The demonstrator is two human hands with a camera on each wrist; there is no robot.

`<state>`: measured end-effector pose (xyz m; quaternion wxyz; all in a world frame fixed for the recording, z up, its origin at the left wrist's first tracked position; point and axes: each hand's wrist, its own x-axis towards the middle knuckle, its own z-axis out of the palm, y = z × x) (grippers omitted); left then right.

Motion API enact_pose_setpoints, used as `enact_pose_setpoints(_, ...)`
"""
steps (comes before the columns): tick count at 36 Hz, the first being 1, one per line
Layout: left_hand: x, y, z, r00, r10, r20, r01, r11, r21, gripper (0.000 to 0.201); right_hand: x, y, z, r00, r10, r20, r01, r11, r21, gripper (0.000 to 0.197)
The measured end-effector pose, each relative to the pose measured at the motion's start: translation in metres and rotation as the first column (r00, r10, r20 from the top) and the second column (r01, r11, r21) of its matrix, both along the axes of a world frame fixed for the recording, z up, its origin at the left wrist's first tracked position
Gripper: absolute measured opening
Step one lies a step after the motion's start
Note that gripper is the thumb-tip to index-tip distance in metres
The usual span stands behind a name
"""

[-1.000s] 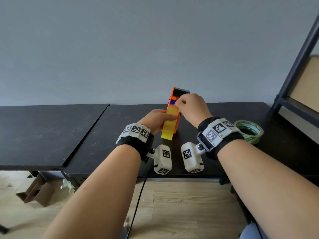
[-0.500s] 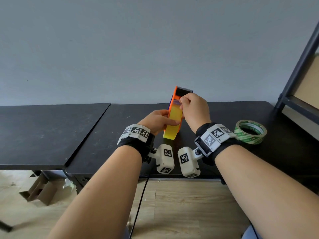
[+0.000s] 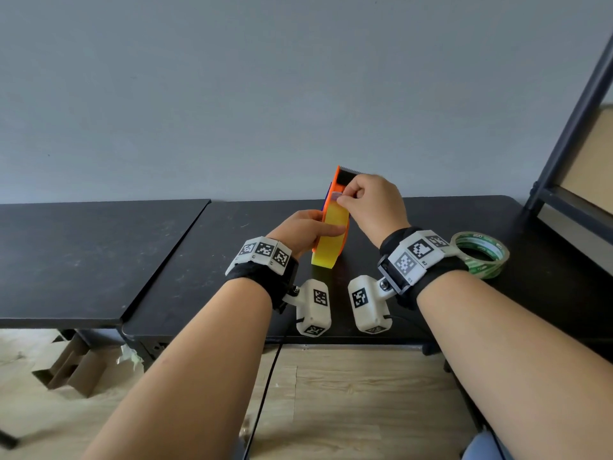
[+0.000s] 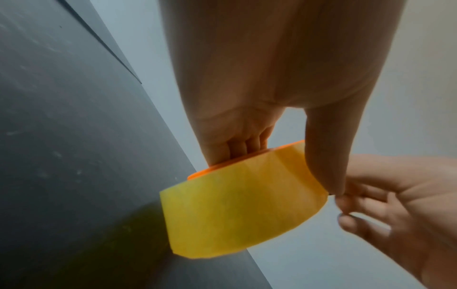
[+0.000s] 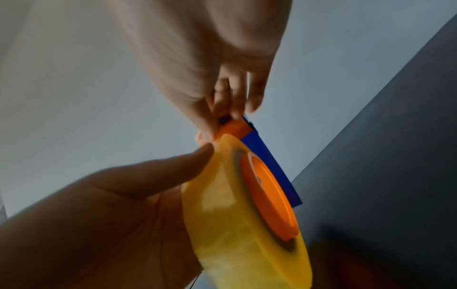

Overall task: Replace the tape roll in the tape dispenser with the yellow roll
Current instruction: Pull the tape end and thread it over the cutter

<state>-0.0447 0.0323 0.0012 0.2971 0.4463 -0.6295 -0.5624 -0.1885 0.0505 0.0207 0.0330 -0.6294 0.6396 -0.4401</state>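
Note:
An orange tape dispenser (image 3: 335, 182) with a blue side plate (image 5: 272, 156) stands tilted on the black table (image 3: 199, 260), and the yellow roll (image 3: 330, 240) sits on its orange hub (image 5: 269, 197). My left hand (image 3: 311, 227) grips dispenser and roll from the left, thumb (image 4: 326, 152) across the yellow tape (image 4: 237, 213). My right hand (image 3: 343, 199) pinches a pale tape end at the top of the roll, just below the black toothed cutter (image 3: 348, 175). The right hand's fingertips (image 5: 235, 109) hide the tape end in the right wrist view.
A roll of clear tape with green print (image 3: 487, 267) lies flat on the table to the right of my right wrist. A dark metal shelf frame (image 3: 564, 144) rises at the far right. A second black table (image 3: 83, 254) adjoins on the left. Cardboard scraps (image 3: 73, 366) lie on the wooden floor.
The dispenser has turned slightly, so its cutter faces me less. My right fingers have shifted a little on the roll's top and now pinch the tape end. The left hand keeps its grip.

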Motion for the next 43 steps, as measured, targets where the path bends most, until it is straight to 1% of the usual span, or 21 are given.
enact_pose_setpoints(3, -0.001, 0.000, 0.001, 0.999, 0.003, 0.036, -0.002, 1.000, -0.022, 0.020, -0.001, -0.002, -0.001, 0.994, -0.088, -0.062, 0.082, 0.992, -0.094, 0.008)
enact_pose_setpoints(5, -0.001, 0.001, 0.002, 0.999, 0.004, 0.054, -0.003, 1.000, -0.031, 0.018, -0.002, -0.003, -0.001, 0.992, -0.100, -0.078, 0.091, 0.990, -0.112, 0.008)
enact_pose_setpoints(10, -0.003, 0.005, 0.004, 0.998, 0.007, 0.060, -0.005, 0.999, -0.041, 0.023, -0.004, -0.002, -0.002, 0.998, -0.068, 0.002, 0.067, 0.991, -0.115, 0.006)
enact_pose_setpoints(13, -0.005, 0.009, 0.005, 0.999, 0.014, 0.037, -0.013, 0.999, -0.045, 0.029, -0.004, -0.001, 0.000, 0.999, -0.051, 0.008, 0.051, 0.994, -0.098, 0.005)
enact_pose_setpoints(16, -0.005, 0.010, 0.006, 0.999, 0.006, 0.036, -0.004, 0.999, -0.046, 0.022, -0.005, 0.000, 0.001, 0.998, -0.063, -0.014, 0.062, 0.995, -0.079, 0.004)
enact_pose_setpoints(17, -0.005, 0.010, 0.006, 0.999, 0.012, 0.040, -0.010, 0.999, -0.048, 0.026, -0.005, 0.000, 0.001, 0.997, -0.071, -0.022, 0.069, 0.995, -0.076, 0.004)
enact_pose_setpoints(20, -0.005, 0.010, 0.006, 0.997, 0.025, 0.074, -0.021, 0.998, -0.062, 0.050, -0.007, 0.001, -0.002, 0.995, -0.098, -0.028, 0.095, 0.993, -0.074, 0.004)
enact_pose_setpoints(21, -0.005, 0.009, 0.006, 0.995, 0.023, 0.093, -0.016, 0.998, -0.068, 0.052, -0.007, 0.000, -0.002, 0.994, -0.110, -0.023, 0.108, 0.991, -0.074, 0.005)
enact_pose_setpoints(24, -0.003, 0.008, 0.007, 0.991, 0.015, 0.130, -0.006, 0.998, -0.068, 0.041, -0.009, 0.000, -0.002, 0.990, -0.138, -0.013, 0.137, 0.988, -0.073, 0.010)
enact_pose_setpoints(26, -0.002, 0.007, 0.007, 0.991, 0.023, 0.134, -0.014, 0.997, -0.069, 0.040, -0.010, 0.000, -0.002, 0.989, -0.144, -0.020, 0.142, 0.988, -0.066, 0.013)
enact_pose_setpoints(29, -0.001, 0.007, 0.008, 0.988, 0.027, 0.152, -0.016, 0.997, -0.074, 0.033, -0.010, 0.000, -0.003, 0.989, -0.143, -0.042, 0.140, 0.988, -0.062, 0.012)
enact_pose_setpoints(34, -0.003, 0.006, 0.009, 0.987, 0.045, 0.151, -0.034, 0.997, -0.073, 0.040, -0.013, -0.001, -0.003, 0.988, -0.150, -0.041, 0.148, 0.988, -0.054, 0.012)
enact_pose_setpoints(36, -0.005, 0.006, 0.010, 0.984, 0.071, 0.161, -0.059, 0.995, -0.075, 0.043, -0.014, -0.001, -0.003, 0.986, -0.165, -0.014, 0.164, 0.986, -0.033, 0.013)
enact_pose_setpoints(37, -0.007, 0.005, 0.011, 0.981, 0.091, 0.172, -0.078, 0.993, -0.083, 0.039, -0.016, -0.001, -0.002, 0.985, -0.175, 0.011, 0.175, 0.984, -0.021, 0.013)
enact_pose_setpoints(39, -0.010, 0.005, 0.012, 0.971, 0.140, 0.194, -0.119, 0.986, -0.117, 0.015, -0.018, -0.002, 0.000, 0.981, -0.187, 0.045, 0.187, 0.982, -0.002, 0.012)
enact_pose_setpoints(40, -0.011, 0.005, 0.013, 0.966, 0.163, 0.201, -0.137, 0.981, -0.135, 0.008, -0.019, -0.002, 0.000, 0.981, -0.187, 0.047, 0.187, 0.982, 0.003, 0.012)
enact_pose_setpoints(43, -0.015, 0.005, 0.012, 0.955, 0.205, 0.215, -0.166, 0.968, -0.188, 0.009, -0.017, -0.001, 0.001, 0.981, -0.191, 0.043, 0.191, 0.982, 0.000, 0.012)
